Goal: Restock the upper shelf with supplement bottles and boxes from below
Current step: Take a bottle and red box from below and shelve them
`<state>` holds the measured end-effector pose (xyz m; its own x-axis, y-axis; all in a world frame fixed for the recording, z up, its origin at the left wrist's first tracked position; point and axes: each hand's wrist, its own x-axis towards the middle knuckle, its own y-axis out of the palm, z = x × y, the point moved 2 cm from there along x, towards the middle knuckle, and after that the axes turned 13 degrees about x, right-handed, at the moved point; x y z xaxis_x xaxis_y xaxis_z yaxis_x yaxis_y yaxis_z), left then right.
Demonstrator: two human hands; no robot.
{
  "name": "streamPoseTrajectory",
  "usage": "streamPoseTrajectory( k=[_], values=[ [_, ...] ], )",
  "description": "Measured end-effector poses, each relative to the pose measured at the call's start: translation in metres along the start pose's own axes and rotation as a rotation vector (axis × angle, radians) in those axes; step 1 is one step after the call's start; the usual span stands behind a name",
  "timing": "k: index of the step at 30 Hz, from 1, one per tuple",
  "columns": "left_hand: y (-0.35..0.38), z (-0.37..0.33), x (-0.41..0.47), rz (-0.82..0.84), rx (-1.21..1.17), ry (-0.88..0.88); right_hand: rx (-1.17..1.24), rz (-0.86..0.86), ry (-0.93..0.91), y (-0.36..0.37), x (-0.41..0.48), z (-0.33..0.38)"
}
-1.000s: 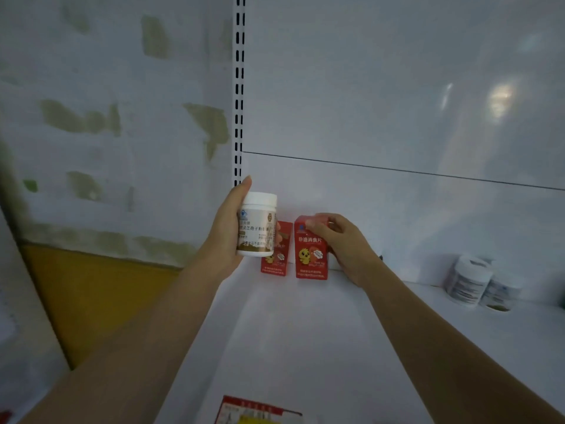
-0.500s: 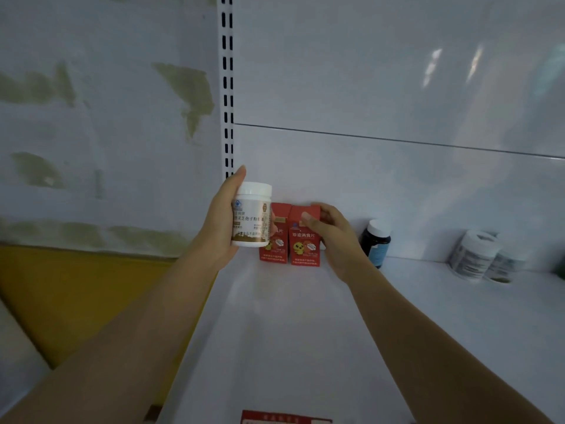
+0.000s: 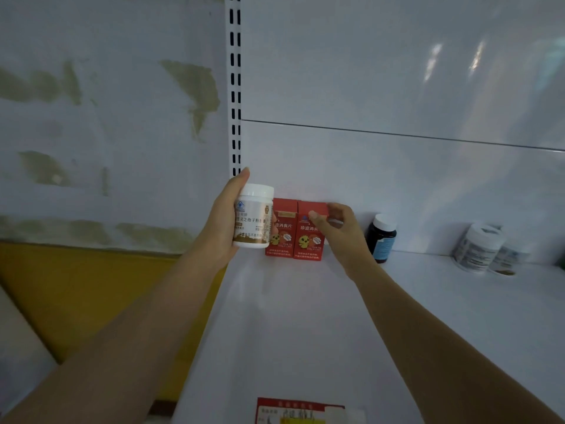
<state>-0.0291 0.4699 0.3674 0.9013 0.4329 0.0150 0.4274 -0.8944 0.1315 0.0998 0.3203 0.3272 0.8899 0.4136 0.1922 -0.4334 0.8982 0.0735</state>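
Observation:
My left hand (image 3: 224,223) grips a white supplement bottle (image 3: 253,217) with a white cap and brown label, held upright just above the shelf's left end. Behind it two red boxes stand side by side against the back panel: the left red box (image 3: 282,231) and the right red box (image 3: 308,237). My right hand (image 3: 339,234) pinches the upper right corner of the right box, thumb on its front. The white upper shelf (image 3: 305,332) carries them.
A dark bottle with a white cap (image 3: 380,238) stands right of my right hand. Two white jars (image 3: 477,247) lean at the far right. A slotted upright (image 3: 234,87) marks the shelf's left end. A red price tag (image 3: 301,410) sits on the front edge.
The right red box has slid left until it stands flush beside the left one. The dark bottle has come into sight. My left hand keeps the white bottle in about the same spot.

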Motion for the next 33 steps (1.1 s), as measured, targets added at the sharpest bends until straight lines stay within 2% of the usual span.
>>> streamPoseTrajectory(
  k=[6, 10, 15, 25, 33],
  values=[
    [0.009, -0.005, -0.009, 0.004, -0.018, 0.006, -0.966, 0.201, 0.09, -0.017, -0.008, 0.023],
    [0.029, -0.012, -0.015, 0.064, -0.04, 0.046, -1.248, 0.335, 0.074, -0.022, -0.025, 0.054],
    [0.077, -0.016, -0.025, 0.196, -0.049, 0.036, -1.374, 0.314, 0.117, -0.06, -0.052, 0.072],
    [0.235, -0.007, -0.069, 0.451, 0.077, 0.115, -1.425, 0.144, 0.249, -0.224, -0.129, 0.111],
    [0.371, 0.011, -0.109, 0.464, -0.034, 0.118, -1.422, 0.15, 0.255, -0.353, -0.168, 0.136]
  ],
)
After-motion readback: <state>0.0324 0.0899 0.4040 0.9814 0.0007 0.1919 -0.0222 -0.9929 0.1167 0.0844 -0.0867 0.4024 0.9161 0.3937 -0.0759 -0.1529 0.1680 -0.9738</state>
